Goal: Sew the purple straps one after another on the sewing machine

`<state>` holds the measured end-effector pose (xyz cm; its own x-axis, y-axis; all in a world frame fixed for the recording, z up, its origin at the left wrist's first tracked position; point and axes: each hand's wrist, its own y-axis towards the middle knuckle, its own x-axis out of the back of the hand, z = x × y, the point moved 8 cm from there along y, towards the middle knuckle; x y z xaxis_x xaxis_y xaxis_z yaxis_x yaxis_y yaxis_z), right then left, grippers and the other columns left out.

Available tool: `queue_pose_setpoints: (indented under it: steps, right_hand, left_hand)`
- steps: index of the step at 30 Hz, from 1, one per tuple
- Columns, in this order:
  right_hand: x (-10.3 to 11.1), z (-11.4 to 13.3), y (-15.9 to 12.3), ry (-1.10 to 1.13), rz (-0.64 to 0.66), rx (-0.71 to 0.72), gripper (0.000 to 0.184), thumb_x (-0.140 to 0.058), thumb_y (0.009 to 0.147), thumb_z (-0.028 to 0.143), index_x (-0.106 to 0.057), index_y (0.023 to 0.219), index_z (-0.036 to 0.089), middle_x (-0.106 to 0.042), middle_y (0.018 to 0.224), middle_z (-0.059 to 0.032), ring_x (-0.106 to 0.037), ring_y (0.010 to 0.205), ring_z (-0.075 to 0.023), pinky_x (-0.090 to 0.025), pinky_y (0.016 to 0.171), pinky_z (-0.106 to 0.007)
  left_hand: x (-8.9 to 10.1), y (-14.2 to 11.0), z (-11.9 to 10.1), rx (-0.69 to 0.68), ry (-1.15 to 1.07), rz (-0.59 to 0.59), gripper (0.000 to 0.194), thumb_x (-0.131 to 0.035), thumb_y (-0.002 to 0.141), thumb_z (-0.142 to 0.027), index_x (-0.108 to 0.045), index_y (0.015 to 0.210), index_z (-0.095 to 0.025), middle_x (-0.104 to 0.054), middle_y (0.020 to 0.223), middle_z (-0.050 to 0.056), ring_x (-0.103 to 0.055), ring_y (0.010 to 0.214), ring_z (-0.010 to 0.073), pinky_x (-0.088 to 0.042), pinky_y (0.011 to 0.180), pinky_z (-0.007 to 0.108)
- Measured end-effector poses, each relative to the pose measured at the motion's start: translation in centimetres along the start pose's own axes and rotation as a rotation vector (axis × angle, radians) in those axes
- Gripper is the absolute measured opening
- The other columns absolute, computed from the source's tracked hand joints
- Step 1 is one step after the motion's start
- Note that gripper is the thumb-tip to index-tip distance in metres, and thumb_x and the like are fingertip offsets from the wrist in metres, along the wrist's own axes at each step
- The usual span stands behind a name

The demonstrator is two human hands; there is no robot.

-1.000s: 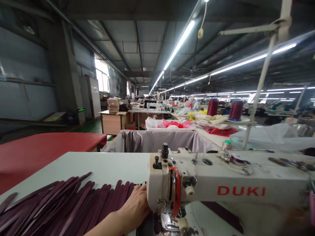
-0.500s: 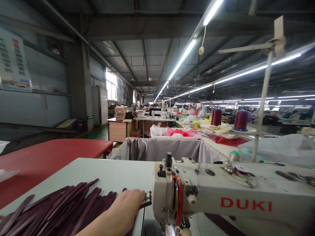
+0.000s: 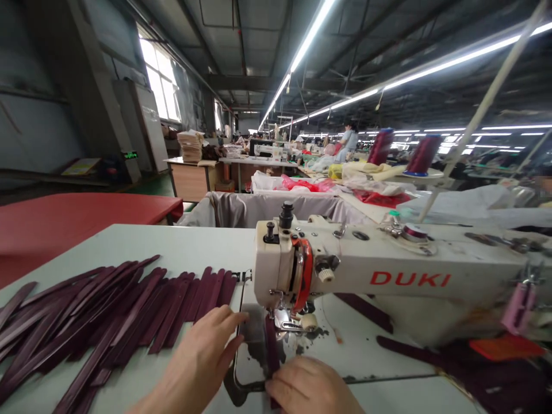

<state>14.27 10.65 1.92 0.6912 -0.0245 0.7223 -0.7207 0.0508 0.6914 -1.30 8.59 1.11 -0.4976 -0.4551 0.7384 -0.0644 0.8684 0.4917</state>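
Note:
A white DUKI sewing machine (image 3: 388,276) stands on the pale table (image 3: 190,247). A dark purple strap (image 3: 271,351) lies under its presser foot (image 3: 287,323). My right hand (image 3: 310,386) is closed, pinching the near end of that strap. My left hand (image 3: 202,359) lies flat with fingers stretched out on the table beside the metal plate (image 3: 252,351), touching the edge of the strap pile. Several dark purple straps (image 3: 107,316) are fanned out to the left of the machine.
A red table (image 3: 64,221) stands at the left. A grey fabric-lined bin (image 3: 267,210) sits behind the machine. Two purple thread cones (image 3: 401,152) stand on a rack at the right. An orange item (image 3: 504,348) and more straps lie at the right. Other workstations and people fill the background.
The camera has tilted down. My right hand has come into view on the strap under the foot. My left hand has slid back toward me from the machine head.

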Motion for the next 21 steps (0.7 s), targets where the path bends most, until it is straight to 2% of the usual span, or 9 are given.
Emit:
queue_pose_setpoints:
  steps: [2, 4, 6, 8, 10, 14, 21]
  right_hand:
    - [0.1, -0.2, -0.1, -0.024, -0.013, -0.004, 0.045, -0.031, 0.104, 0.018, -0.067, 0.078, 0.019, -0.064, 0.060, 0.0004, -0.059, 0.054, -0.0146, -0.048, 0.048, -0.024]
    - [0.0, -0.4, -0.1, -0.015, -0.025, -0.021, 0.041, -0.035, 0.102, 0.014, -0.068, 0.077, 0.018, -0.065, 0.061, -0.0003, -0.062, 0.058, -0.0145, -0.052, 0.054, -0.023]
    - [-0.3, -0.6, -0.1, 0.025, -0.011, -0.035, 0.038, -0.036, 0.100, 0.012, -0.069, 0.083, 0.016, -0.068, 0.067, -0.0024, -0.065, 0.065, -0.0148, -0.056, 0.063, -0.023]
    - [-0.8, -0.8, -0.1, 0.052, 0.015, -0.043, 0.035, -0.037, 0.100, 0.011, -0.070, 0.088, 0.015, -0.071, 0.072, -0.0040, -0.067, 0.070, -0.0153, -0.058, 0.068, -0.023]
    - [-1.3, -0.9, -0.2, 0.055, 0.039, -0.049, 0.032, -0.040, 0.099, 0.011, -0.071, 0.090, 0.016, -0.071, 0.073, -0.0044, -0.068, 0.071, -0.0155, -0.059, 0.070, -0.022]
    - [-1.9, -1.2, -0.3, 0.028, 0.061, -0.068, 0.028, -0.045, 0.096, 0.011, -0.070, 0.088, 0.018, -0.073, 0.075, -0.0045, -0.069, 0.073, -0.0164, -0.060, 0.072, -0.024]
    - [-0.9, -1.2, 0.0, 0.025, -0.076, -0.058, 0.037, -0.036, 0.099, 0.009, -0.071, 0.089, 0.015, -0.074, 0.076, -0.0028, -0.070, 0.070, -0.0154, -0.060, 0.067, -0.022]
  left_hand:
    - [-0.5, -0.4, -1.7, -0.164, 0.082, 0.009, 0.034, -0.045, 0.088, -0.011, -0.062, 0.115, -0.023, -0.065, 0.103, 0.007, -0.066, 0.093, 0.0210, -0.056, 0.082, 0.031]
    - [-1.9, -1.1, -2.9, -0.288, 0.111, 0.030, 0.045, -0.042, 0.086, -0.006, -0.057, 0.125, -0.022, -0.065, 0.114, 0.008, -0.064, 0.104, 0.0197, -0.053, 0.096, 0.031]
    - [-3.3, -1.9, -3.4, -0.391, 0.131, 0.018, 0.049, -0.039, 0.087, -0.007, -0.051, 0.132, -0.019, -0.064, 0.123, 0.008, -0.061, 0.114, 0.0190, -0.047, 0.106, 0.032]
    - [-4.5, -2.4, -3.2, -0.455, 0.140, 0.019, 0.046, -0.037, 0.091, -0.012, -0.048, 0.136, -0.017, -0.062, 0.128, 0.009, -0.058, 0.121, 0.0195, -0.044, 0.108, 0.031]
    - [-5.2, -2.5, -2.9, -0.479, 0.140, 0.048, 0.047, -0.038, 0.093, -0.015, -0.045, 0.139, -0.014, -0.061, 0.131, 0.010, -0.055, 0.125, 0.0204, -0.044, 0.108, 0.030]
    - [-5.5, -1.9, -2.4, -0.421, 0.101, 0.096, 0.055, -0.041, 0.087, -0.011, -0.043, 0.142, -0.015, -0.062, 0.130, 0.010, -0.057, 0.123, 0.0214, -0.045, 0.109, 0.033]
    - [-5.2, -1.4, -3.2, -0.453, 0.086, 0.043, 0.063, -0.041, 0.076, -0.006, -0.045, 0.139, -0.015, -0.062, 0.130, 0.010, -0.057, 0.123, 0.0213, -0.044, 0.109, 0.034]
